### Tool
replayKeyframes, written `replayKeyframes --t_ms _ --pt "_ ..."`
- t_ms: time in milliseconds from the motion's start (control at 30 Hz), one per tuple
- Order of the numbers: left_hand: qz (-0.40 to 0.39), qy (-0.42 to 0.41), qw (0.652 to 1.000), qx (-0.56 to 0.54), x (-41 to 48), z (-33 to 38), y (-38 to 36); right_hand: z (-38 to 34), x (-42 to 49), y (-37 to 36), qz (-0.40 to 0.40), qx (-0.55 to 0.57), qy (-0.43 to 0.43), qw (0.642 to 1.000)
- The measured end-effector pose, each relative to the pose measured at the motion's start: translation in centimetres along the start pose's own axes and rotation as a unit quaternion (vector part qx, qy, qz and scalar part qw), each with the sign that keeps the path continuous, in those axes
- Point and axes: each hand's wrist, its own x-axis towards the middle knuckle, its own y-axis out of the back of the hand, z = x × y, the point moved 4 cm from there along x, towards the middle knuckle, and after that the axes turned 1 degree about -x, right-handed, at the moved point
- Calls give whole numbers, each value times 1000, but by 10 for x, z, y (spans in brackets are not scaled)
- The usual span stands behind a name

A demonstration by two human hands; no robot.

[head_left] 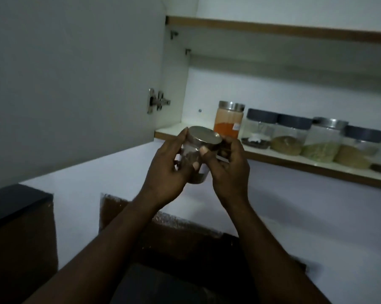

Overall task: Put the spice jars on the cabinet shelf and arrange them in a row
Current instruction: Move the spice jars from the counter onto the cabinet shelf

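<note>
Gripping a steel-lidded spice jar (197,154) between them, the left hand (169,170) and right hand (228,172) curl their fingers round its sides, tilting it just short of the cabinet shelf (295,165). Beyond the right hand, five filled jars (286,137) stand in a row on that shelf, the nearest holding orange powder.
</note>
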Motion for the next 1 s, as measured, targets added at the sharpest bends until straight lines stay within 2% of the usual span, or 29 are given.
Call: replayKeyframes --t_ms 333,500,634,734,834,1000 --pt "72 -19 995 65 94 28 6 -30 104 -9 11 -94 44 995" --pt "65 -23 992 102 119 18 -1 -13 130 -25 -43 -183 42 981" --pt "61 36 987 141 124 -10 -13 13 123 -37 -87 -238 46 966" --pt "59 59 979 188 126 -23 -20 24 116 -39 -80 -228 45 969" --pt "59 53 969 235 130 -27 -22 27 117 -42 -62 -254 53 964" --pt "36 89 944 317 139 -35 -22 28 115 -46 -25 -296 67 953"
